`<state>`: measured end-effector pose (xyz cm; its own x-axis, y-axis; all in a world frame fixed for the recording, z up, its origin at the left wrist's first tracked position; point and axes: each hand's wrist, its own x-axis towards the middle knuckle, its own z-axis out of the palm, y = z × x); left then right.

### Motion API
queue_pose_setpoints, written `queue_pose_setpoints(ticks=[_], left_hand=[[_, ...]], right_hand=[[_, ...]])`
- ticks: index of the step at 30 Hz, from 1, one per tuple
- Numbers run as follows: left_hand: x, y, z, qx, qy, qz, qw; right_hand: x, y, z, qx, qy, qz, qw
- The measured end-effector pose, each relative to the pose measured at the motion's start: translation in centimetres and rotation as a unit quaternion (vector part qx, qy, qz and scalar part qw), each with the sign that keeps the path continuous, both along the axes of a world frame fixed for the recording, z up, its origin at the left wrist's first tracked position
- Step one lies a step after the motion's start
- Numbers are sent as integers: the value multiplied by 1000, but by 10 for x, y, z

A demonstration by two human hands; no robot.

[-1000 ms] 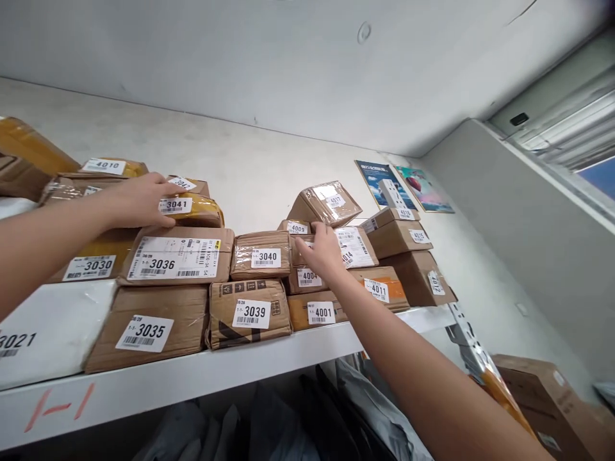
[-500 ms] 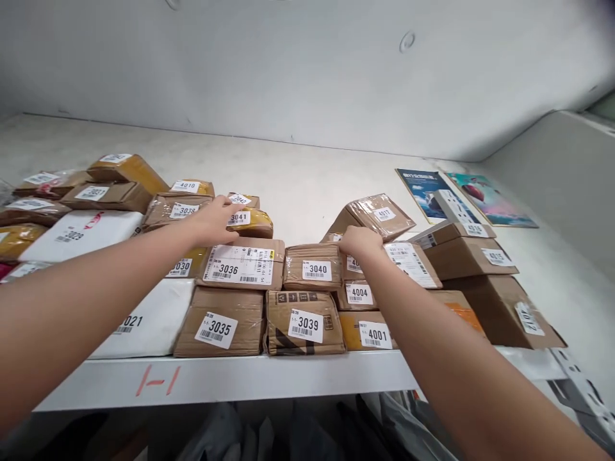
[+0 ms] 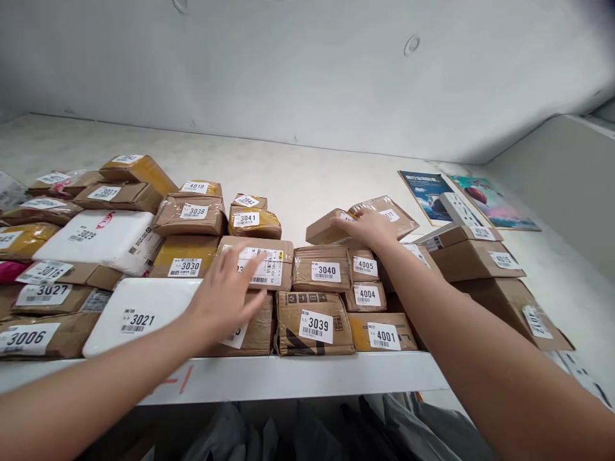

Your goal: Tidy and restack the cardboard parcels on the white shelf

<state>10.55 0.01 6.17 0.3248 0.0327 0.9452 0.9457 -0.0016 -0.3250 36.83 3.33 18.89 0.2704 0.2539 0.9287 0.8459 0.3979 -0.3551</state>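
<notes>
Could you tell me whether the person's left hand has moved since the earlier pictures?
Yes. The left hand has come away from parcel 3041, toward the front edge of the shelf, and now lies over parcel 3036 and parcel 3035.

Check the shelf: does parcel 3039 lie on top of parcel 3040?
No, parcel 3039 sits directly on the shelf, with parcel 3040 stacked above it.

Parcel depot storeroom.
Taped parcels (image 3: 314,271) with numbered barcode labels (image 3: 316,326) crowd a marked white shelf (image 3: 307,378).
</notes>
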Motion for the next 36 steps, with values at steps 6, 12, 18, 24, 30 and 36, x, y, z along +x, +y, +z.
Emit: queue_pose_setpoints(ticks=[6, 12, 18, 24, 30, 36], left_hand=[[6, 23, -71, 50, 170, -53, 983], [32, 28, -25, 47, 148, -88, 984], [95, 20, 47, -58, 32, -102, 993], [140, 23, 89, -147, 32, -86, 985], [164, 36, 124, -227, 14, -75, 971], [178, 44, 141, -214, -11, -35, 976]], right_hand=[[-27, -2, -5, 40, -57, -20, 997], [6, 8, -7, 6, -20, -46, 999], [19, 21, -26, 5, -32, -79, 996], [25, 15, -17, -25, -83, -97, 992], [73, 25, 12, 73, -24, -58, 995], [113, 56, 44, -31, -2, 8, 999]])
